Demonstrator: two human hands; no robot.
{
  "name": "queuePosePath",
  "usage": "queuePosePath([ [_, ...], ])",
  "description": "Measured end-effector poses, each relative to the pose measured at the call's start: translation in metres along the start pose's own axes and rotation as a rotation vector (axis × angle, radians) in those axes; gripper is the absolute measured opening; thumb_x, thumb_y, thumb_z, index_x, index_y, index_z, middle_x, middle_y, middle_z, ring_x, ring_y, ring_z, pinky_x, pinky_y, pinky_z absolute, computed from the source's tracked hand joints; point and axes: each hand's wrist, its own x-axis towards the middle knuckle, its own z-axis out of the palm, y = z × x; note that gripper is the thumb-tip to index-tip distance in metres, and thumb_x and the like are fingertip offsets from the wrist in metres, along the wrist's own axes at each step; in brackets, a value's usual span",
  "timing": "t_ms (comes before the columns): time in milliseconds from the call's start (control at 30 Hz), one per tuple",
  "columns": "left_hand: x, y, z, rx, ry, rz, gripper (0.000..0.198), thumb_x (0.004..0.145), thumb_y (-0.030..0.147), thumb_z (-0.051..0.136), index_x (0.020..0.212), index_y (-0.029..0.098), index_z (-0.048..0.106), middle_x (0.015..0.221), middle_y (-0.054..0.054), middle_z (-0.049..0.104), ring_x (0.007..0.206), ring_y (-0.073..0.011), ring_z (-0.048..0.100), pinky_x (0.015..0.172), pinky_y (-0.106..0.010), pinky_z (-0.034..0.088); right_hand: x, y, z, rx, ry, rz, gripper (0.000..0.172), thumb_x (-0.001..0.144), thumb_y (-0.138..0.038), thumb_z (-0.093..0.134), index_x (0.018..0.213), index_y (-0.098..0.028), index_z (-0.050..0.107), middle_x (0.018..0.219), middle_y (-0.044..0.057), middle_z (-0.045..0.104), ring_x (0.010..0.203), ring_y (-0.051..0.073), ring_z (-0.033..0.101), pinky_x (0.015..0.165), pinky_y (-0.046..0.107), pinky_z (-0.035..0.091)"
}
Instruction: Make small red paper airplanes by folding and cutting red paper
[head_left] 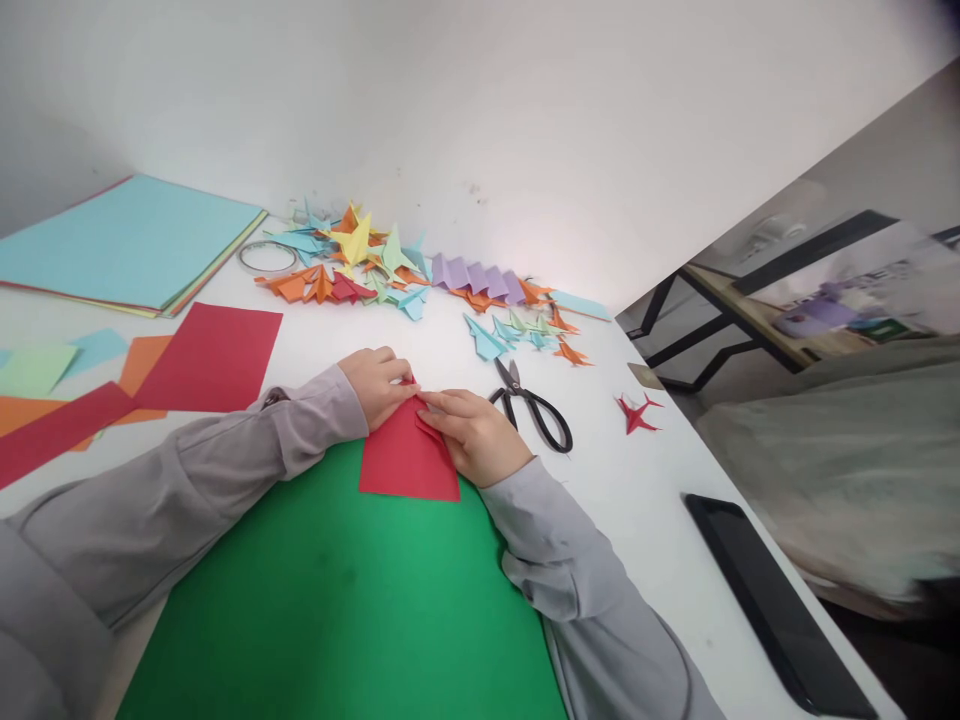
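Observation:
A red sheet of paper [409,460] lies on a green mat [345,600], its far end folded to a point. My left hand [377,385] pinches the tip of that point with its fingers closed. My right hand [472,430] holds the folded right edge just beside it, the fingertips of both hands nearly touching. A small folded flap shows under the right fingers. The finest creases at the tip are hidden by the fingers.
Black scissors [536,405] lie right of my right hand. Folded paper shapes [352,240] are heaped by the wall. Red paper [217,360], a large blue sheet [135,240] and a tape ring [268,257] are left. A red folded figure [637,413] and black tablet [772,600] are right.

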Motion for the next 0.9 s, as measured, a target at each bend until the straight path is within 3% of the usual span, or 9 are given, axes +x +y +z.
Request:
queuePosePath([
  [133, -0.0004, 0.0001, 0.0009, 0.011, -0.007, 0.002, 0.028, 0.083, 0.024, 0.042, 0.099, 0.02, 0.064, 0.107, -0.008, 0.061, 0.084, -0.0196, 0.052, 0.067, -0.033, 0.043, 0.0001, 0.0002, -0.0004, -0.041, -0.046, -0.014, 0.03, 0.083, -0.009, 0.041, 0.095, -0.017, 0.068, 0.107, 0.009, 0.066, 0.093, 0.02, 0.059, 0.079, 0.038, 0.051],
  [400, -0.0014, -0.0012, 0.0017, -0.018, 0.002, 0.013, 0.029, 0.084, 0.024, 0.04, 0.1, 0.019, 0.064, 0.106, -0.008, 0.063, 0.085, -0.02, 0.051, 0.07, -0.034, 0.044, -0.0009, 0.0, -0.0017, 0.007, -0.06, 0.003, 0.032, 0.08, -0.005, 0.043, 0.1, -0.015, 0.066, 0.11, 0.01, 0.064, 0.096, 0.021, 0.057, 0.083, 0.038, 0.05],
  [733, -0.0004, 0.0002, 0.0001, -0.009, -0.023, -0.013, 0.029, 0.084, 0.023, 0.04, 0.098, 0.018, 0.065, 0.106, -0.009, 0.062, 0.085, -0.0202, 0.051, 0.071, -0.034, 0.043, 0.0002, 0.0002, -0.003, 0.014, -0.108, 0.021, 0.033, 0.083, -0.008, 0.042, 0.1, -0.02, 0.067, 0.11, 0.006, 0.065, 0.097, 0.019, 0.057, 0.083, 0.038, 0.05],
  [900, -0.0016, 0.0007, -0.0003, -0.003, -0.02, -0.034, 0.029, 0.084, 0.024, 0.04, 0.099, 0.02, 0.065, 0.106, -0.009, 0.062, 0.087, -0.0215, 0.052, 0.07, -0.035, 0.044, 0.0005, -0.0012, -0.0028, -0.002, -0.104, 0.016, 0.031, 0.085, -0.012, 0.041, 0.099, -0.017, 0.068, 0.109, 0.007, 0.065, 0.096, 0.02, 0.058, 0.082, 0.038, 0.051],
])
